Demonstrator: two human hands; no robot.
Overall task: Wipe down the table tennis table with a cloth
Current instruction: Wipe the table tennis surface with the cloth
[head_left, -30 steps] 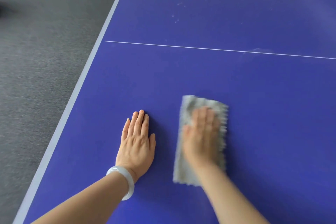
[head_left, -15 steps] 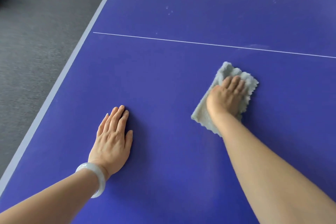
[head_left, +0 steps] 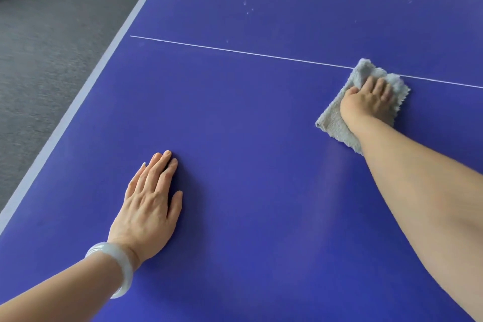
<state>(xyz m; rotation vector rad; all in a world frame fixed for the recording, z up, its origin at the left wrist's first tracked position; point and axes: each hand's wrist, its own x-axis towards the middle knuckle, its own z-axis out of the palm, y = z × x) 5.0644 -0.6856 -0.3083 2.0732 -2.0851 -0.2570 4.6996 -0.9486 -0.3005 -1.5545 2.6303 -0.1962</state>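
Grey cloth [head_left: 332,123] under flat right hand [head_left: 367,103] on blue table [head_left: 261,117]; left hand [head_left: 149,208] flat, fingers together.

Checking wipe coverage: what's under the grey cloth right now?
The fluffy grey cloth lies on the blue table tennis table, its far corner over the thin white line. The right hand presses on top. Any dust beneath is hidden.

Wide bare tabletop [head_left: 248,151] between left hand [head_left: 149,204] and right hand [head_left: 366,104] on cloth [head_left: 334,125] — 2 obstacles.
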